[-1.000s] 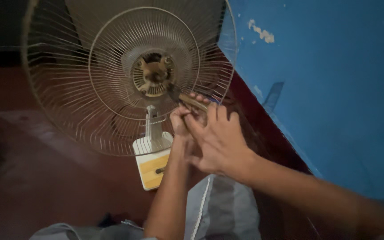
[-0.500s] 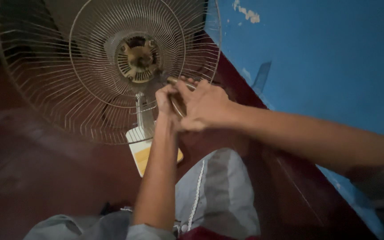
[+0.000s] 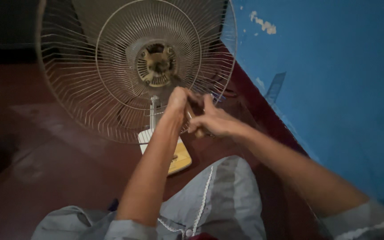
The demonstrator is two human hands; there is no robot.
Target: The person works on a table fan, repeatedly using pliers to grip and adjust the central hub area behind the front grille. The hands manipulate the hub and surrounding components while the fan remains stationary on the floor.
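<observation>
Both hands meet at six o'clock below the fan's motor hub (image 3: pixel 157 66), the left hand (image 3: pixel 178 100) clenched and the right hand (image 3: pixel 210 121) curled around a blurred brown tool (image 3: pixel 191 116) against the wire fan guard (image 3: pixel 81 80).

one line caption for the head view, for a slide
Both hands, left hand and right hand, meet at the wire grille of a fan below its hub.

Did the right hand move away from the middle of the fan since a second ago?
Yes. The right hand has dropped lower against the fan hub; before, it sat just beside and under the hub, now it is well below, near the left hand.
</observation>
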